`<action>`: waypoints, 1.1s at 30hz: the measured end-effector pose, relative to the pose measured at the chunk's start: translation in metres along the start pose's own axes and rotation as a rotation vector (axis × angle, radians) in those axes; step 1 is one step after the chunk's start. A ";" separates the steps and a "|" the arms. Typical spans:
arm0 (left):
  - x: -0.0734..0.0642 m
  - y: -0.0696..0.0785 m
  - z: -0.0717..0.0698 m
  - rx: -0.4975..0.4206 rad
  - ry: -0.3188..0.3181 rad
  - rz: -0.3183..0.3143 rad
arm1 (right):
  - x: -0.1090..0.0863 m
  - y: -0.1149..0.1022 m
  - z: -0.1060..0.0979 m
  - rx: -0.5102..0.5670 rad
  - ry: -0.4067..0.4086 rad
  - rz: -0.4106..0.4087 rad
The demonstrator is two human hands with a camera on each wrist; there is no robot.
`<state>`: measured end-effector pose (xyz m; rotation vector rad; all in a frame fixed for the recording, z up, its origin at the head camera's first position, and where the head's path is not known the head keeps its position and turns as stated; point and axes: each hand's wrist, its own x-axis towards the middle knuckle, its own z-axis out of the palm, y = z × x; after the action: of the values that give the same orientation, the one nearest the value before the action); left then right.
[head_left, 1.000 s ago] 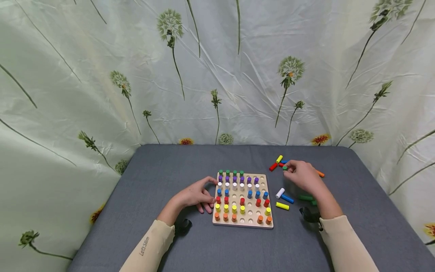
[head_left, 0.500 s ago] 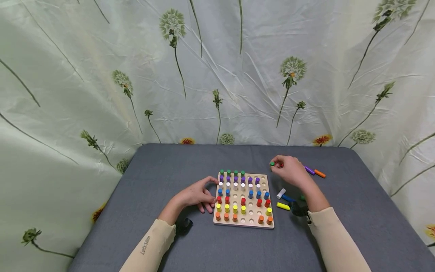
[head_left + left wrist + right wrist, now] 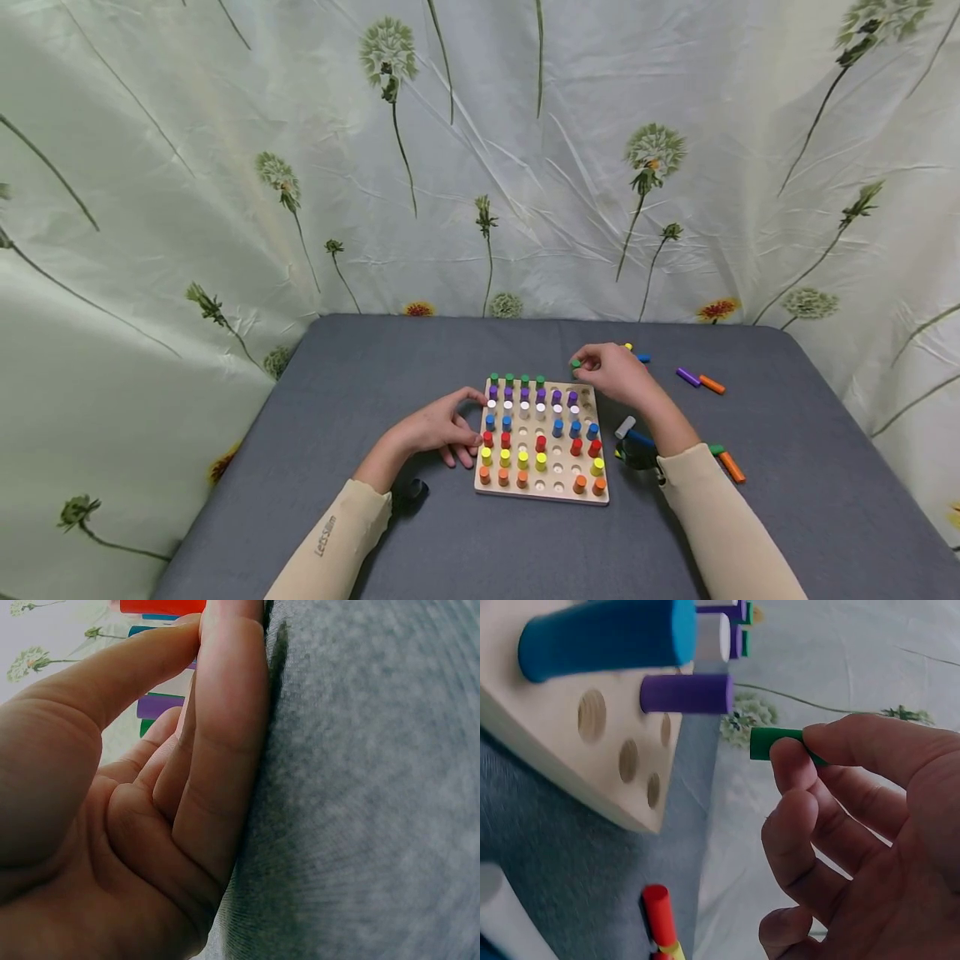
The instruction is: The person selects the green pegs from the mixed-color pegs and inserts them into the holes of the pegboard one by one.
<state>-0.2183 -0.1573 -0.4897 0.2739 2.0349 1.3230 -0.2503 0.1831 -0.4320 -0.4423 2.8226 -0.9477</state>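
Observation:
A wooden pegboard [image 3: 540, 497] stands on the grey table, with rows of green, purple, white, blue, red, yellow and orange pegs upright in its holes. My right hand [image 3: 615, 371] pinches a green peg [image 3: 769, 743] between thumb and fingers, above the board's back right corner. In the right wrist view that peg is apart from the board, beyond a purple peg [image 3: 686, 694] and some bare holes. My left hand [image 3: 431, 429] lies along the board's left edge, thumb and a forefinger touching it, other fingers resting on the table.
Loose pegs lie right of the board: a purple peg [image 3: 687, 377] and an orange peg [image 3: 712, 384] farther back, a white peg [image 3: 625, 427] by the right wrist, another orange peg [image 3: 732, 467] beside the sleeve. A flowered curtain [image 3: 450, 167] hangs behind the table.
My right hand has moved left with the green peg, from the loose pegs to the board's back right corner. The left hand stays at the board's edge.

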 end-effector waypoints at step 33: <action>0.000 0.000 0.000 0.007 0.007 -0.008 | 0.017 -0.003 0.028 -0.025 -0.129 0.030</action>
<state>-0.2185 -0.1569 -0.4898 0.2641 2.0452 1.3138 -0.2595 0.1589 -0.4529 -0.4463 2.7194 -0.8469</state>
